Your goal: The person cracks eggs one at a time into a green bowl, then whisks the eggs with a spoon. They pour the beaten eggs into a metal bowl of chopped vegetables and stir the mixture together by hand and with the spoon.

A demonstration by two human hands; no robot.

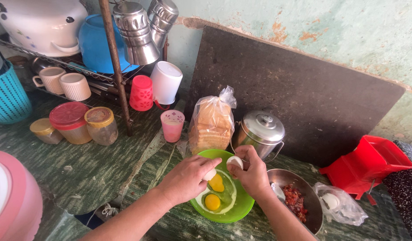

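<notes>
Two bare forearms are showing above the green bowl [241,206] — left hand [188,177] and right hand [252,173] wearing no sleeves, gloves or rings.

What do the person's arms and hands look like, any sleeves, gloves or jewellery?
Both forearms are bare, with no sleeves in view. The left hand and right hand wear no gloves. No rings, watch or bracelets show on either wrist or on the fingers that are visible.

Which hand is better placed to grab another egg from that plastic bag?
Probably the right hand: it is on the same side as the plastic bag with an egg, beyond the steel bowl. Both hands hold eggshell halves over the green bowl.
</notes>
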